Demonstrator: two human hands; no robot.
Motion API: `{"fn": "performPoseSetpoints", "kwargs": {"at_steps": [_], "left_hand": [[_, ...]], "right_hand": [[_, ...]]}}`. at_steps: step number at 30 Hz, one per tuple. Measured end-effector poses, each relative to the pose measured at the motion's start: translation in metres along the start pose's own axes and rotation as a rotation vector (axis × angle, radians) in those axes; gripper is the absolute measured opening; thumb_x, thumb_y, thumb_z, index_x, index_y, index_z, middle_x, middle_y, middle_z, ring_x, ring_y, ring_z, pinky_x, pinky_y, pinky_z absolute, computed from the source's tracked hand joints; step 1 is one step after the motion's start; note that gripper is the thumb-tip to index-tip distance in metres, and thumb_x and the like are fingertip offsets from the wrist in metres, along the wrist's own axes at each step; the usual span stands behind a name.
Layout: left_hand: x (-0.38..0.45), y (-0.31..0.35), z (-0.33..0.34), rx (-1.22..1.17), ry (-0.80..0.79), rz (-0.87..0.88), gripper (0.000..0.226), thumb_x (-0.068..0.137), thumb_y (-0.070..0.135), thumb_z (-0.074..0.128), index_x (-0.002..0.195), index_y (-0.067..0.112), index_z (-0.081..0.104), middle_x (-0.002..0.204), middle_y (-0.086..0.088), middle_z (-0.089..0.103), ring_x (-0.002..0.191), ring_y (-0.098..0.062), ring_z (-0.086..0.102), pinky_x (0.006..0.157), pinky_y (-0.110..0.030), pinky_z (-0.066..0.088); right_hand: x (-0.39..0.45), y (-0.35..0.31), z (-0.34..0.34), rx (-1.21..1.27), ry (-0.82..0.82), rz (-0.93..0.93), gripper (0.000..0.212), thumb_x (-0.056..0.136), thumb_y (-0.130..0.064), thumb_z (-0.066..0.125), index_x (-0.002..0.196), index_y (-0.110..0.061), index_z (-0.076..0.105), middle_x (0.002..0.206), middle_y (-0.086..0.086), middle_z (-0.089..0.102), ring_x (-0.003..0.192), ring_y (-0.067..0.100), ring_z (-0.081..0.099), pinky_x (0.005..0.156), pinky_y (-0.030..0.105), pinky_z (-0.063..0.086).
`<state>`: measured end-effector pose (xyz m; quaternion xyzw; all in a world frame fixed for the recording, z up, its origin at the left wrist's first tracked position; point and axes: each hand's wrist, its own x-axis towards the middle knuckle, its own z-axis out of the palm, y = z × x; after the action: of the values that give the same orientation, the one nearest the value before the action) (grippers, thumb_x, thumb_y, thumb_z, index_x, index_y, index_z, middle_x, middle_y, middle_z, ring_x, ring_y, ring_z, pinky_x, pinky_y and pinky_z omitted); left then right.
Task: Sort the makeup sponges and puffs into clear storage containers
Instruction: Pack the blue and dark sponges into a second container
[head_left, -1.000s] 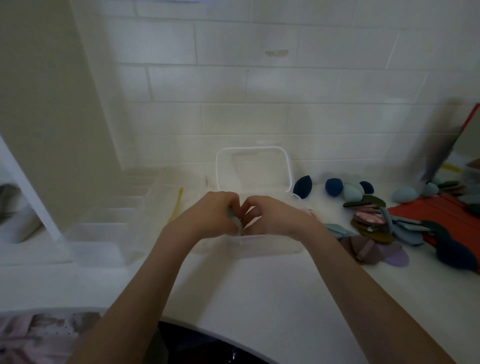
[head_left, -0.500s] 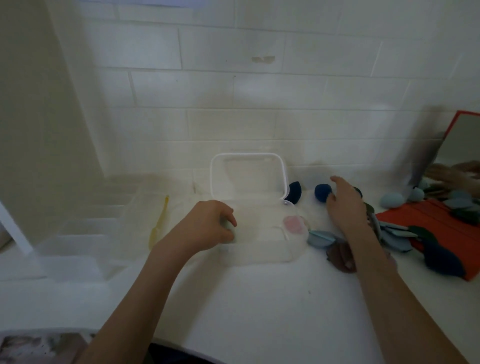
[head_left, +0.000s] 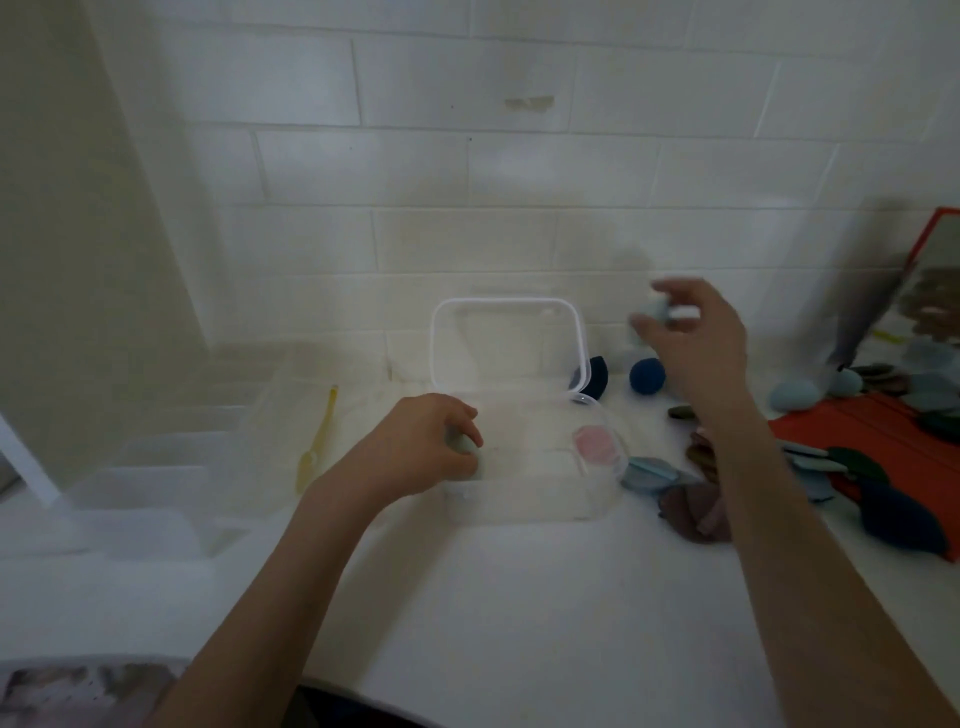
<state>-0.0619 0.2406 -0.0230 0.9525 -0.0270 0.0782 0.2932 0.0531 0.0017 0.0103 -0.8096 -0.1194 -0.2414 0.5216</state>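
A clear container (head_left: 524, 506) with its lid (head_left: 509, 343) standing open sits mid-counter, and a pink puff (head_left: 595, 441) lies inside at its right end. My left hand (head_left: 421, 447) is at the container's left end, fingers curled round a pale green sponge (head_left: 465, 449). My right hand (head_left: 691, 338) is raised above the counter to the right of the lid, pinching a light blue sponge (head_left: 657, 309); it is blurred. Dark blue sponges (head_left: 647, 376) lie below it. Flat puffs (head_left: 649, 475) in blue, brown and purple are piled right of the container.
A larger clear divided organizer (head_left: 171, 457) stands at the left with a yellow spatula (head_left: 317, 441) inside. A red mat (head_left: 852, 436) with more sponges and puffs covers the right. A red-framed mirror (head_left: 935, 280) leans on the tiled wall.
My right hand left the container, reached to the sponges at the right and has lifted a light blue sponge. My left hand has stayed at the container with the green sponge.
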Motion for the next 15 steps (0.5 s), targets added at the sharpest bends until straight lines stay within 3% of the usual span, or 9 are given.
{"fn": "performPoseSetpoints", "kwargs": {"at_steps": [2,4,6,8,10,12,15], "left_hand": [[0.000,-0.001,-0.002,0.012,-0.024,0.001,0.024,0.074,0.010,0.070,0.096,0.019,0.074,0.130,0.005,0.057,0.116,-0.009,0.052,0.087,-0.011,0.033],[0.001,-0.002,-0.006,0.047,-0.059,0.007,0.025,0.075,0.012,0.071,0.099,0.020,0.073,0.132,0.006,0.056,0.116,-0.008,0.052,0.086,-0.012,0.034],[0.003,-0.002,-0.009,0.095,-0.111,0.016,0.027,0.076,0.015,0.073,0.103,0.020,0.072,0.131,0.006,0.057,0.114,-0.009,0.053,0.086,-0.013,0.034],[0.005,-0.002,-0.013,0.135,-0.162,0.019,0.032,0.076,0.020,0.075,0.108,0.020,0.070,0.123,0.004,0.062,0.104,-0.010,0.057,0.086,-0.019,0.040],[0.004,-0.001,-0.015,0.146,-0.197,0.020,0.035,0.076,0.022,0.075,0.110,0.023,0.069,0.110,0.003,0.067,0.098,-0.013,0.061,0.086,-0.027,0.047],[0.003,-0.002,-0.017,0.127,-0.199,0.033,0.037,0.077,0.018,0.073,0.112,0.026,0.068,0.107,0.003,0.069,0.096,-0.014,0.062,0.086,-0.028,0.048],[0.002,-0.003,-0.016,0.113,-0.179,0.046,0.034,0.077,0.015,0.072,0.110,0.023,0.069,0.108,0.002,0.069,0.097,-0.014,0.061,0.083,-0.026,0.046]], "right_hand": [[-0.007,-0.046,-0.005,0.257,-0.383,0.011,0.033,0.076,-0.010,0.076,0.104,-0.021,0.062,0.107,0.001,0.062,0.084,0.018,0.068,0.074,0.027,0.058],[-0.021,-0.074,0.000,0.155,-0.751,-0.023,0.027,0.073,-0.007,0.078,0.091,-0.022,0.065,0.103,0.000,0.066,0.081,0.018,0.069,0.070,0.033,0.059],[-0.040,-0.083,0.014,0.007,-0.975,-0.037,0.025,0.073,-0.006,0.079,0.087,-0.021,0.065,0.101,-0.001,0.067,0.078,0.014,0.069,0.065,0.030,0.057],[-0.054,-0.080,0.030,0.010,-1.065,0.015,0.025,0.074,-0.004,0.078,0.089,-0.018,0.064,0.101,0.001,0.066,0.079,0.014,0.069,0.066,0.030,0.058],[-0.060,-0.076,0.041,0.053,-1.031,0.022,0.028,0.073,-0.002,0.078,0.090,-0.016,0.062,0.099,0.002,0.065,0.077,0.014,0.068,0.066,0.029,0.058],[-0.059,-0.075,0.042,0.012,-0.936,-0.064,0.030,0.071,-0.002,0.079,0.091,-0.016,0.061,0.097,0.000,0.064,0.078,0.014,0.065,0.064,0.021,0.055],[-0.061,-0.073,0.046,-0.056,-0.973,-0.141,0.030,0.069,-0.002,0.079,0.091,-0.017,0.063,0.098,-0.002,0.066,0.082,0.018,0.066,0.072,0.028,0.058]]}}
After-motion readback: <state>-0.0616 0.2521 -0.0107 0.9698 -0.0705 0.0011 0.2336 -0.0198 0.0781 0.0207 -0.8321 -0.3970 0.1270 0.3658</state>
